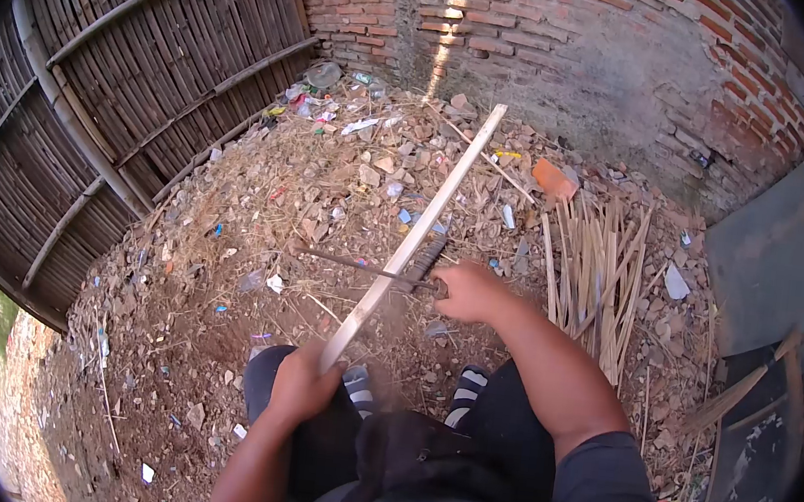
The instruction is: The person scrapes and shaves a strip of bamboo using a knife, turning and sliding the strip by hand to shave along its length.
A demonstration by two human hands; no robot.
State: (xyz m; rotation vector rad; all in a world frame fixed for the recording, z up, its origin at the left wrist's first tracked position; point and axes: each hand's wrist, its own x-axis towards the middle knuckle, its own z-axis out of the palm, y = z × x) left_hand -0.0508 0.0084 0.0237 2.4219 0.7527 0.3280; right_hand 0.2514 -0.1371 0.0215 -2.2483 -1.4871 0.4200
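Ground (212,285) was rough, littered dirt, with a crumbly brick wall (580,49) and slatted fence (149,43) behind. Left hand (303,385) was wrapped round the near end of a flat, pale wooden strip (438,208) slanting over it — right hand (473,294) was curled tight round a thin, dark tool (347,263) crossing the strip.
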